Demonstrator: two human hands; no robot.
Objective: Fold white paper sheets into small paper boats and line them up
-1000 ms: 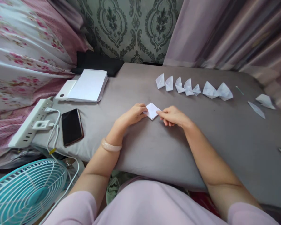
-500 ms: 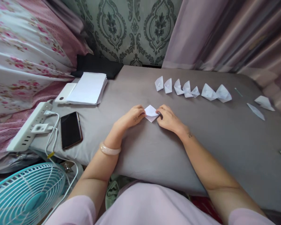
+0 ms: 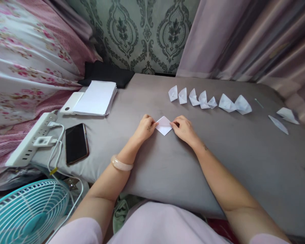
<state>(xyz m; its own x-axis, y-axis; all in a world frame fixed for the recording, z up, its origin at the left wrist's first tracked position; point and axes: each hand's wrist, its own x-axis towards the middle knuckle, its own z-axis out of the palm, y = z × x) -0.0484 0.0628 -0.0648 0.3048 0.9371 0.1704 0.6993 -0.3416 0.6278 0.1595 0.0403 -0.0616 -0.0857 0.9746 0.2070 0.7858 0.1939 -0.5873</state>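
Note:
A small diamond of folded white paper [image 3: 164, 130] is held between my two hands, just over or on the grey-covered surface [image 3: 165, 173]. My left hand [image 3: 146, 127] pinches its left corner between thumb and fingers. At the opposite corner, my right hand [image 3: 184, 127] pinches in the same way. A crease or layer edge crosses the paper from corner to corner, with the upper half slightly darker than the lower. Beyond my right hand stands a row of several folded paper boats [image 3: 203, 99].
To the left lie a paper stack [image 3: 96, 98], a white box [image 3: 69, 107], a phone [image 3: 76, 144] and a power strip [image 3: 32, 140] with cables. A blue fan [image 3: 33, 213] stands below. At the right are paper pieces [image 3: 278, 124] and a thin stick [image 3: 258, 103].
My right hand has turned palm-down and shifted its grip to the right corner. The paper's layers opened apart at half a second ago and now lie flatter, with a line across the middle.

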